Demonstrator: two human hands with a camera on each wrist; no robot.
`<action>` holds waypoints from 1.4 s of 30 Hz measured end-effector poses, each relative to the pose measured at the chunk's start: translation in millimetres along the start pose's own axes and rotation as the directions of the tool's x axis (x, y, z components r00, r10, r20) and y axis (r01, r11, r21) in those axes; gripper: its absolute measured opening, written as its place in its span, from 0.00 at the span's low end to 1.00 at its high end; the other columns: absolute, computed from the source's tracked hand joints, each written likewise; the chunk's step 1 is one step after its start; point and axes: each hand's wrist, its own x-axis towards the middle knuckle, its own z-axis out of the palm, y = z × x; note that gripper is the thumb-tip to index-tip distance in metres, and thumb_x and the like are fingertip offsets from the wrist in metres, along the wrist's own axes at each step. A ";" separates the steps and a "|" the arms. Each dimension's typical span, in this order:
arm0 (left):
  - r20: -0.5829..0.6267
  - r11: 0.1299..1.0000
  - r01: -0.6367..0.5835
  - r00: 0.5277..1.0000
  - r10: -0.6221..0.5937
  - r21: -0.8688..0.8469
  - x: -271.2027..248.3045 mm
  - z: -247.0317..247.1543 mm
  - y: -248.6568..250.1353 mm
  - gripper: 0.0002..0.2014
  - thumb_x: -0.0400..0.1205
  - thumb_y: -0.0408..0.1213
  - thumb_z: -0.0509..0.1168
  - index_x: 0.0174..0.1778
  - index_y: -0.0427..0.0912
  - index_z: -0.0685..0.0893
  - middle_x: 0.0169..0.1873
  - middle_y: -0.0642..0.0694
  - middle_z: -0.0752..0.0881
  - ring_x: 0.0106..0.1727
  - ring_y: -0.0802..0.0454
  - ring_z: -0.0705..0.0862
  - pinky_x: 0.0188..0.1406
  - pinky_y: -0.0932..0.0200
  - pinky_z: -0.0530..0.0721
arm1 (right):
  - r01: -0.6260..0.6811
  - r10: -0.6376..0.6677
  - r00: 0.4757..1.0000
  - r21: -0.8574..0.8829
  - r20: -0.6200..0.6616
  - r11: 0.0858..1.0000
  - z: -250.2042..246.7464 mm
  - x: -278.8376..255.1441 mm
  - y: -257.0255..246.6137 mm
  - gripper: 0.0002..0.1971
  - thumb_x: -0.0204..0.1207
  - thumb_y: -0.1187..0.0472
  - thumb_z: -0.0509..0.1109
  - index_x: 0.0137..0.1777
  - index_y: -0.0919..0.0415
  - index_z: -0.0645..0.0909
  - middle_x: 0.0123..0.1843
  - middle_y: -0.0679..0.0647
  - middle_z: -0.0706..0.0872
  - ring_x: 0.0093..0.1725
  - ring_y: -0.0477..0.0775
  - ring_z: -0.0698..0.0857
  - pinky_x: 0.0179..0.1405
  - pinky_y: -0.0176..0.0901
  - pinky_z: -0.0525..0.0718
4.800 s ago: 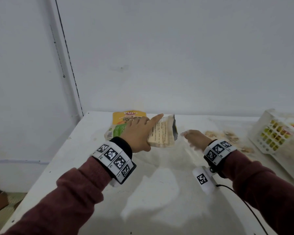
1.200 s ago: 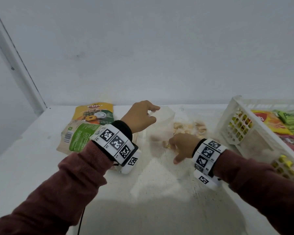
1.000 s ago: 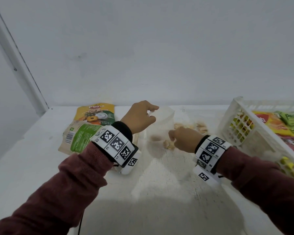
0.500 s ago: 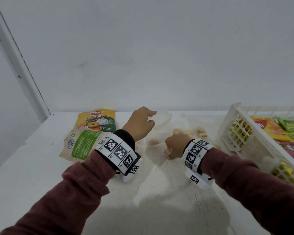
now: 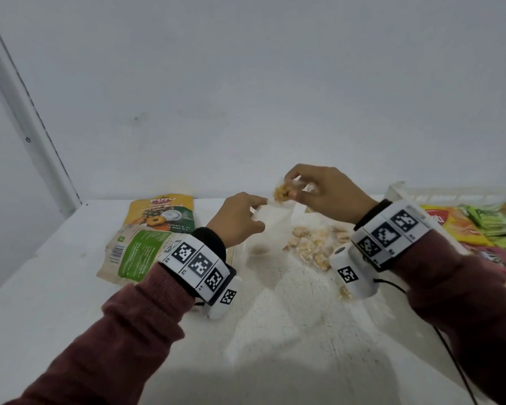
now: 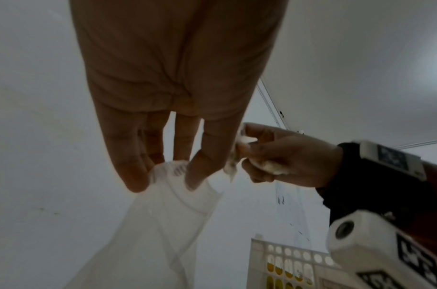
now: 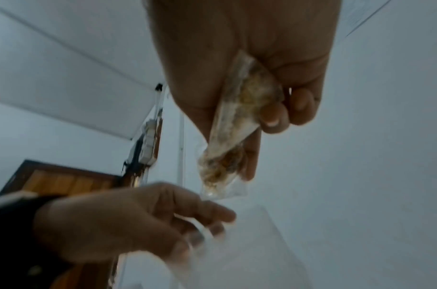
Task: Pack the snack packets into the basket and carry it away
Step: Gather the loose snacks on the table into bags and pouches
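My left hand (image 5: pixel 240 219) (image 6: pixel 167 172) pinches the rim of a clear plastic bag (image 5: pixel 270 229) (image 6: pixel 162 224) that hangs down to the white table (image 5: pixel 70 302). Just above the bag's mouth, my right hand (image 5: pixel 313 190) (image 7: pixel 256 109) grips a small clear packet of yellow snacks (image 5: pixel 282 192) (image 7: pixel 227 140). More small snack packets (image 5: pixel 313 247) lie loose on the table behind my right wrist. A white basket (image 5: pixel 398 191) with coloured packets (image 5: pixel 479 226) inside stands at the right edge.
Two larger snack pouches lie at the left: an orange and green one (image 5: pixel 162 213) and a green-labelled one (image 5: pixel 135 254) in front of it. A white wall stands right behind the table. A cable (image 5: pixel 450 355) trails from my right wrist.
My right hand has picked a small snack packet off the table and lifted it above the bag's mouth. My left hand still holds the bag's rim, now a little higher.
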 end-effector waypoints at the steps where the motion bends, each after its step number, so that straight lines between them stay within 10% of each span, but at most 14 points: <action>1: 0.010 1.000 -0.002 1.000 0.002 -0.006 -0.3 0.2 -0.4 0.24 0.75 0.29 0.67 0.69 0.43 0.78 0.60 0.47 0.78 0.47 0.56 0.76 0.45 0.71 0.69 | -0.007 0.007 1.000 -0.048 -0.007 0.999 4.0 -0.7 4.0 0.06 0.77 0.57 0.68 0.53 0.51 0.81 0.48 0.46 0.87 0.44 0.50 0.86 0.48 0.48 0.82; 13: 0.034 0.988 -0.022 0.999 0.028 -0.152 -3.9 4.3 7.2 0.23 0.71 0.25 0.67 0.62 0.45 0.84 0.49 0.52 0.80 0.42 0.51 0.79 0.49 0.55 0.81 | 0.106 -0.112 0.994 -0.274 -0.007 0.956 24.2 -5.8 6.1 0.11 0.78 0.54 0.67 0.58 0.45 0.84 0.49 0.48 0.81 0.36 0.44 0.75 0.31 0.31 0.67; 18: 0.026 0.983 -0.011 1.000 0.016 -0.186 -4.3 4.3 5.3 0.25 0.71 0.25 0.67 0.66 0.42 0.81 0.52 0.51 0.79 0.40 0.53 0.79 0.54 0.53 0.82 | 0.075 -0.013 0.986 -0.369 0.168 0.926 23.3 -5.8 6.5 0.16 0.80 0.51 0.63 0.66 0.42 0.78 0.55 0.46 0.79 0.44 0.46 0.79 0.42 0.39 0.74; 26: 0.035 0.988 0.018 0.999 -0.013 -0.156 -5.6 3.6 3.0 0.25 0.73 0.27 0.67 0.68 0.43 0.79 0.55 0.52 0.79 0.48 0.50 0.82 0.55 0.58 0.80 | 0.026 -0.020 1.000 0.311 -0.023 0.950 16.9 0.3 2.6 0.16 0.76 0.66 0.57 0.62 0.56 0.75 0.46 0.49 0.73 0.43 0.46 0.75 0.44 0.33 0.76; 34: 0.021 0.982 0.023 1.000 -0.020 -0.186 -6.3 2.5 1.0 0.24 0.72 0.25 0.68 0.64 0.43 0.82 0.56 0.49 0.81 0.43 0.50 0.81 0.49 0.56 0.81 | 0.162 -0.161 0.987 0.272 -0.025 0.949 32.7 -1.2 8.2 0.16 0.67 0.77 0.68 0.51 0.60 0.79 0.44 0.49 0.84 0.45 0.42 0.82 0.50 0.22 0.76; 42: 0.015 0.974 0.020 1.000 -0.017 -0.227 -5.8 2.1 -0.6 0.24 0.73 0.25 0.67 0.67 0.43 0.80 0.55 0.51 0.81 0.42 0.53 0.81 0.51 0.60 0.80 | 0.139 -0.135 0.990 0.071 -0.048 0.988 33.2 -8.5 18.5 0.09 0.74 0.62 0.71 0.54 0.59 0.81 0.50 0.43 0.83 0.51 0.42 0.78 0.51 0.25 0.72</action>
